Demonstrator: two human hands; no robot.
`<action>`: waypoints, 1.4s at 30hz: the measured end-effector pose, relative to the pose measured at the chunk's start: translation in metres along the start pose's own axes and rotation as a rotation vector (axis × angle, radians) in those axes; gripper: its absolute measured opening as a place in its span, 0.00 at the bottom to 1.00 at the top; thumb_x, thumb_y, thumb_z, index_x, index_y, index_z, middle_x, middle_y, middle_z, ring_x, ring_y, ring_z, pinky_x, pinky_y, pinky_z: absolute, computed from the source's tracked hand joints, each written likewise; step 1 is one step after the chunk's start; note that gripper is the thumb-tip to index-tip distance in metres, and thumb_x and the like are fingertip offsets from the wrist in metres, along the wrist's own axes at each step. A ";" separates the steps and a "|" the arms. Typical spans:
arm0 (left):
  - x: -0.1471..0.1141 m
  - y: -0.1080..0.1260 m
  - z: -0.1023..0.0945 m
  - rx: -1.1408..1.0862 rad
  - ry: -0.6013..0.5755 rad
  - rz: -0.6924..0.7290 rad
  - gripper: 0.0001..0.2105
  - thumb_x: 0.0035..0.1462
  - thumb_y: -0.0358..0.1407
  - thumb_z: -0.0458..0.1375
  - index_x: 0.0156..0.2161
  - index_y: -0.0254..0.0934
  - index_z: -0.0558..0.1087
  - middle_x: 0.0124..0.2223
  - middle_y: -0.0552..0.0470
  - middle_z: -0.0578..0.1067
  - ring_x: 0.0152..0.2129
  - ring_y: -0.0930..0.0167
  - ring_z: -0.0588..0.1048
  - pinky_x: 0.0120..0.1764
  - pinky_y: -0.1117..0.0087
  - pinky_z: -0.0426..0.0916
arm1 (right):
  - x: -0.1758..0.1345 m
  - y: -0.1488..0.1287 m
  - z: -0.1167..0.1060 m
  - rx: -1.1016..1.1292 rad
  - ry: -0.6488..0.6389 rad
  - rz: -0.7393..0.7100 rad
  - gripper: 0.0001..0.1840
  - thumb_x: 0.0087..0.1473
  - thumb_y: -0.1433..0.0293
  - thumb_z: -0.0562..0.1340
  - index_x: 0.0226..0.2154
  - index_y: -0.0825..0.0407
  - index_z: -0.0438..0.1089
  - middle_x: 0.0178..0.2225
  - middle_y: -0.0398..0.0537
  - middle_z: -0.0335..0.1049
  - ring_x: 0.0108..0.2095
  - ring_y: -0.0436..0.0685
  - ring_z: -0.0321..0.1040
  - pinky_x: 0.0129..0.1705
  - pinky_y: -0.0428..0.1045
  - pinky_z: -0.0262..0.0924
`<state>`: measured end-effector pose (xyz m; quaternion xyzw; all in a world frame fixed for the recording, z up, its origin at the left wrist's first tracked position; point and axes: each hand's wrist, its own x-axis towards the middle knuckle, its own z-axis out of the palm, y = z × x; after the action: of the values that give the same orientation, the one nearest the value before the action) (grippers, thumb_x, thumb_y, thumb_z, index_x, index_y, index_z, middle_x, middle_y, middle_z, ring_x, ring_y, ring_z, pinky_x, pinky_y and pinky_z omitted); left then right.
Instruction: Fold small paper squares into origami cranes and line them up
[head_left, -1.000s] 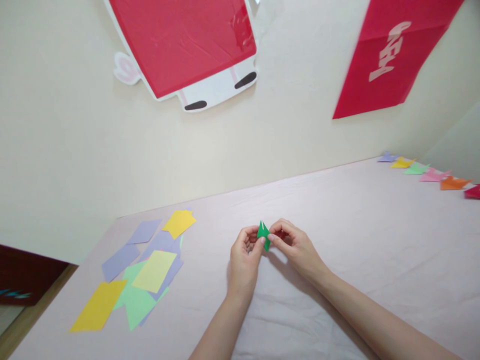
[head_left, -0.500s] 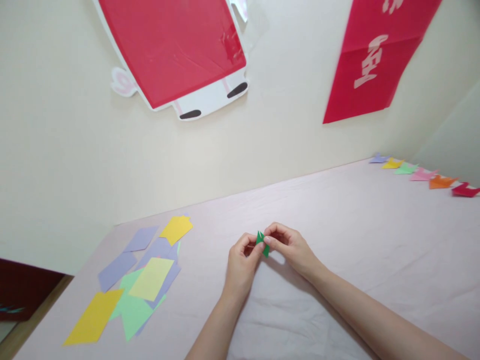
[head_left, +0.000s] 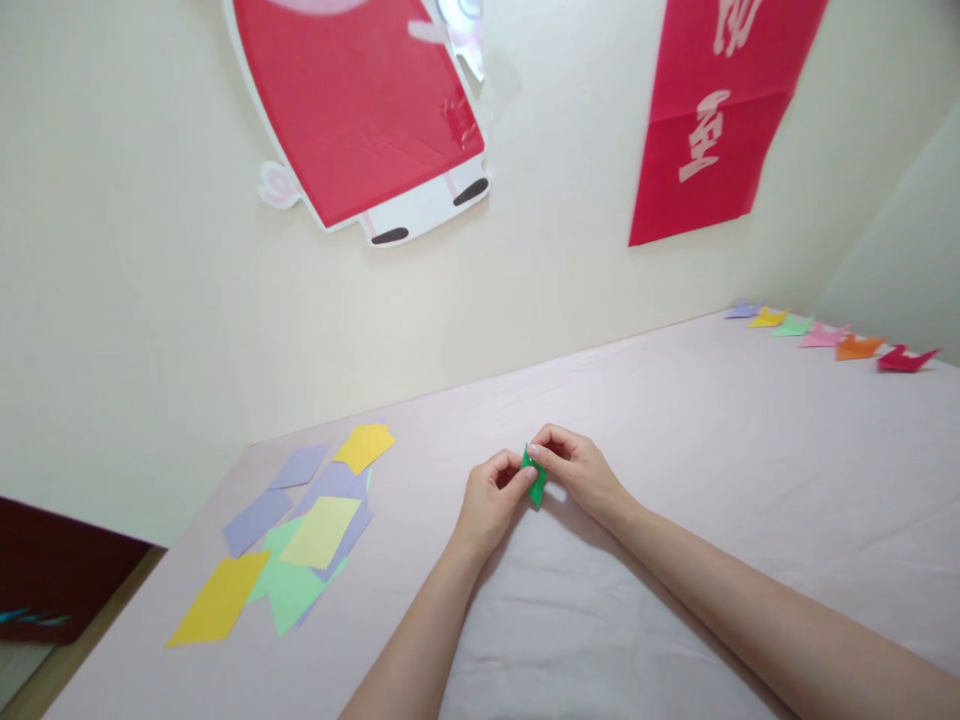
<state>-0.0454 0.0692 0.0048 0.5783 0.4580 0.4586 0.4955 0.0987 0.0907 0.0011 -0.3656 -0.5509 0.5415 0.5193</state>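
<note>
A pale wall [head_left: 172, 260] rises behind the bench [head_left: 697, 440], whose top is a lightly creased pinkish cloth. On the wall hang a red-and-white poster [head_left: 367, 120] and, to its right, a red banner [head_left: 690, 205] with pale lettering. Loose sheets [head_left: 321, 532] in violet, mint and yellows lie overlapping near the bench's far left corner, spreading down the left edge. The left hand [head_left: 489, 500] and right hand [head_left: 581, 475] meet between the side edges, out from the far edge. Six folded papers [head_left: 825, 338], violet, yellow, mint, pink, orange and red, run from the far right corner along the right edge. Smallest is the green paper [head_left: 538, 488], folded, thumb and fingers of both hands clamped on it, the right hand at its upper end.
</note>
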 end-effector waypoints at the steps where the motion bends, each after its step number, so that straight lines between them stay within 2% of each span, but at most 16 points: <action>1: 0.000 0.000 0.000 -0.002 -0.009 -0.004 0.12 0.49 0.43 0.63 0.25 0.35 0.72 0.23 0.55 0.70 0.23 0.73 0.67 0.29 0.73 0.62 | -0.001 -0.001 0.000 -0.001 0.004 0.001 0.15 0.48 0.58 0.65 0.22 0.51 0.66 0.21 0.39 0.61 0.24 0.51 0.59 0.29 0.48 0.57; 5: -0.001 0.002 -0.001 -0.021 -0.014 -0.009 0.12 0.48 0.42 0.64 0.24 0.35 0.72 0.22 0.55 0.70 0.22 0.73 0.66 0.28 0.73 0.61 | 0.000 -0.002 -0.001 -0.012 0.003 -0.008 0.16 0.50 0.57 0.63 0.21 0.51 0.64 0.20 0.39 0.59 0.24 0.51 0.57 0.28 0.48 0.56; 10: -0.001 0.005 -0.003 -0.061 0.015 -0.012 0.12 0.48 0.42 0.64 0.25 0.34 0.72 0.23 0.55 0.71 0.22 0.73 0.67 0.29 0.73 0.61 | 0.004 0.001 -0.005 -0.027 0.007 -0.027 0.14 0.53 0.57 0.60 0.30 0.52 0.67 0.24 0.39 0.62 0.25 0.50 0.59 0.30 0.47 0.57; 15: -0.001 0.003 -0.005 -0.092 0.040 -0.013 0.12 0.49 0.43 0.64 0.27 0.34 0.74 0.25 0.54 0.73 0.23 0.72 0.69 0.30 0.72 0.63 | 0.001 0.003 -0.004 -0.086 -0.103 -0.011 0.14 0.50 0.59 0.64 0.28 0.53 0.66 0.23 0.40 0.63 0.25 0.50 0.60 0.29 0.47 0.56; 22: 0.001 0.000 -0.006 -0.093 0.102 0.010 0.10 0.46 0.40 0.65 0.27 0.34 0.75 0.25 0.56 0.71 0.23 0.74 0.66 0.30 0.74 0.59 | 0.001 0.002 -0.005 -0.141 -0.105 -0.021 0.14 0.51 0.58 0.63 0.28 0.52 0.65 0.23 0.39 0.62 0.24 0.49 0.58 0.26 0.46 0.54; 27: 0.003 -0.003 -0.008 -0.091 0.140 0.022 0.08 0.47 0.38 0.65 0.26 0.34 0.74 0.26 0.56 0.70 0.24 0.75 0.65 0.30 0.74 0.59 | 0.003 0.005 -0.005 -0.109 -0.113 0.001 0.15 0.50 0.57 0.63 0.29 0.52 0.66 0.23 0.40 0.63 0.24 0.50 0.60 0.25 0.45 0.57; 38: 0.003 -0.012 -0.002 -0.011 0.098 0.065 0.09 0.54 0.40 0.59 0.29 0.35 0.71 0.25 0.56 0.69 0.23 0.73 0.66 0.29 0.72 0.61 | 0.002 0.005 -0.003 -0.154 -0.121 -0.003 0.14 0.52 0.58 0.62 0.28 0.52 0.65 0.24 0.40 0.64 0.24 0.50 0.62 0.26 0.46 0.60; 42: 0.002 -0.013 0.000 0.060 0.126 0.107 0.09 0.57 0.39 0.56 0.30 0.36 0.68 0.26 0.56 0.68 0.25 0.73 0.65 0.30 0.73 0.60 | 0.001 0.003 0.000 -0.206 -0.132 -0.012 0.13 0.54 0.59 0.60 0.30 0.52 0.64 0.25 0.41 0.65 0.25 0.51 0.64 0.27 0.46 0.60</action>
<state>-0.0465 0.0723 -0.0080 0.5867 0.4700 0.5060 0.4229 0.0977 0.0920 -0.0019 -0.3773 -0.6388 0.5016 0.4450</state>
